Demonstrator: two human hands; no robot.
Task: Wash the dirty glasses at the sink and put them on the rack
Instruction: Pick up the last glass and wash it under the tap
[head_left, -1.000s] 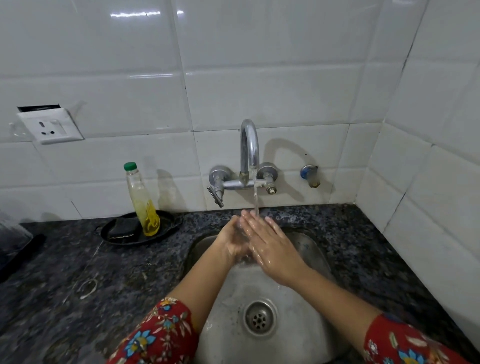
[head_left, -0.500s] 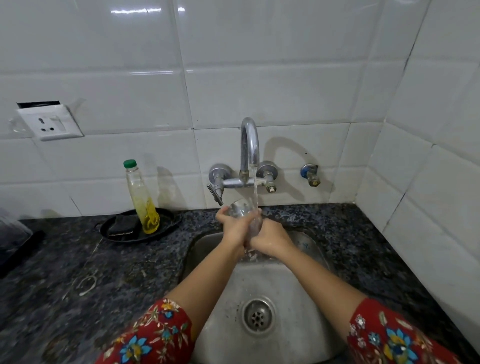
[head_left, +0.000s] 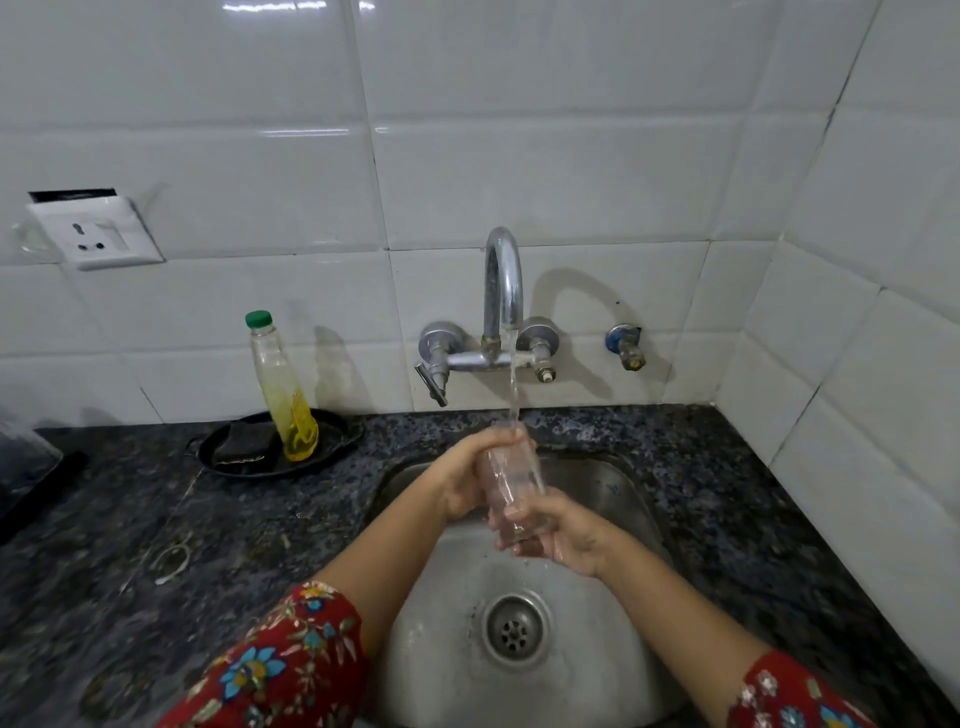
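**Fingers of both hands clasp a glass under the running tap**

Fingers (head_left: 485, 441) of the left hand (head_left: 462, 480) curl round the upper part of a clear, tall drinking glass (head_left: 511, 483), while the right hand (head_left: 563, 535) grips its lower end, fingers closed round the base. The glass is tilted, top end away from the person, and is held above the round stainless-steel sink (head_left: 618, 488) set in the dark speckled stone table (head_left: 156, 519). A thin stream of water (head_left: 513, 379) falls from the curved chrome wall tap (head_left: 503, 291) onto the top of the glass. How much water is inside the glass cannot be told. The basin is wet, with a round metal drain (head_left: 514, 629) near its front.

At the table's back edge, left of the sink, lies a shallow black oval dish (head_left: 337, 428). In it stands a clear plastic bottle with a green cap (head_left: 283, 389), yellow liquid filling its lower part, and just beside it lies a dark scrubbing sponge (head_left: 241, 441). Both forearms wear red floral sleeves (head_left: 280, 670).
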